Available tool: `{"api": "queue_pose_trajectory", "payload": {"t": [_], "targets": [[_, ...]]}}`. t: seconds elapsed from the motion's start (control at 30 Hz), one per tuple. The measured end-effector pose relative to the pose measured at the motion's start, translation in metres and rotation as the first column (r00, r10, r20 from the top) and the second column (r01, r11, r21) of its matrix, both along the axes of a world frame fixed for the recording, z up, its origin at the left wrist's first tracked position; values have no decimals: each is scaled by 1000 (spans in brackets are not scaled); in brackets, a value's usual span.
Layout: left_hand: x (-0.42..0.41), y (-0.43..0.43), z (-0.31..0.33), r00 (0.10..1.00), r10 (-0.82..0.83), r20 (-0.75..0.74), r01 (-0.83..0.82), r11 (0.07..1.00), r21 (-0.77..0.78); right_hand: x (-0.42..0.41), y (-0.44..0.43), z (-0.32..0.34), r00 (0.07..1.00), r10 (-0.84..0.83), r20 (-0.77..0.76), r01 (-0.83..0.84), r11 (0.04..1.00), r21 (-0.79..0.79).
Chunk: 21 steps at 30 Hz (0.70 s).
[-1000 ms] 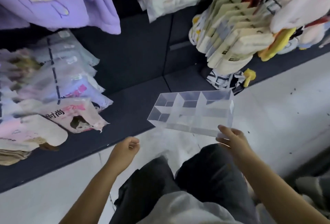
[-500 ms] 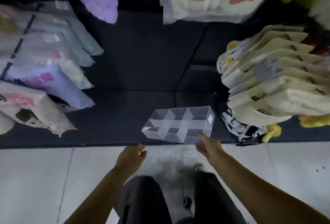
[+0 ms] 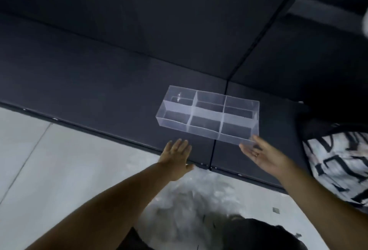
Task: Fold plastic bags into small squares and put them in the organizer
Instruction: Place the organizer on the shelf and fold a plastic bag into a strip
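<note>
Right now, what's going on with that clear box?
A person is positioning a clear six-compartment organizer on a dark platform. Their right hand, open and palm up, is at its near right corner; the left hand lies flat on the platform's edge. The compartments look empty, and a heap of clear plastic bags lies on the pale floor below.

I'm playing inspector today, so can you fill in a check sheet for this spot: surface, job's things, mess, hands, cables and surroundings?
Surface: dark panelled platform beside a pale floor.
Job's things: clear organizer on the platform, six compartments, all look empty; crumpled plastic bags heaped on the floor, none seen folded.
Clutter: small scraps on the floor.
Hands: left hand open, fingers straight, over the platform's edge; right hand open, palm up, at the organizer's near right corner, contact unclear.
Cables: nothing seen.
Surroundings: black-and-white patterned item at right; the person's dark trousers below.
</note>
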<state>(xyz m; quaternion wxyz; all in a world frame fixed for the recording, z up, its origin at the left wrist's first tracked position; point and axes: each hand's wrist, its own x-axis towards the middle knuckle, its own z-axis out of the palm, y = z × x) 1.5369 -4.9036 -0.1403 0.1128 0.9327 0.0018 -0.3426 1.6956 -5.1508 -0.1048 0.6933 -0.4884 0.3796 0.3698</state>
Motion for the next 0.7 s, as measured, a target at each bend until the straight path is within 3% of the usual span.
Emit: {"api": "queue_pose_trajectory", "payload": {"t": [0.17, 0.23, 0.27, 0.3, 0.33, 0.37, 0.4, 0.43, 0.47, 0.5, 0.53, 0.6, 0.7], "targets": [[6, -1, -63, 996, -83, 44, 83, 996, 9, 12, -14, -60, 979, 178, 97, -174, 984, -50], [6, 0, -76, 996, -94, -4, 94, 995, -15, 12, -14, -68, 928, 341, 151, -306, 928, -213], [7, 2, -79, 995, -94, -30, 93, 995, -26, 10, -12, -68, 860, 479, 177, -398, 845, -356], [8, 2, -79, 995, -91, -51, 89, 995, -34, 6, -10, -65, 730, 659, 181, -475, 680, -559], [8, 3, -79, 994, -85, -70, 82, 996, -38, 1, -7, -61, 547, 824, 151, -448, 440, -778], [8, 3, -79, 993, -81, -83, 78, 996, -37, -5, -3, -57, 341, 932, 121, -300, 230, -926], [8, 2, -78, 993, -81, -88, 78, 996, -31, -16, 6, -52, 115, 987, 111, -115, 124, -986], [7, 0, -76, 992, -85, -88, 84, 996, -21, -31, 18, -47, -115, 990, 83, -12, 82, -997], [4, -3, -75, 992, -95, -85, 95, 995, -5, -45, 31, -48, -310, 950, 29, -1, 31, -1000], [1, -6, -74, 992, -103, -79, 105, 994, 17, -59, 43, -53, -449, 893, -28, -22, -43, -999], [-1, -8, -73, 992, -107, -71, 110, 993, 39, -70, 54, -63, -520, 849, -96, -17, -122, -992], [-2, -9, -74, 994, -97, -60, 100, 994, 47, -78, 73, -87, -515, 828, -220, 58, -222, -973], [-6, -13, -81, 998, -67, -16, 68, 996, 51, -66, 87, -115, -359, 899, -249, 90, -232, -969]]}}
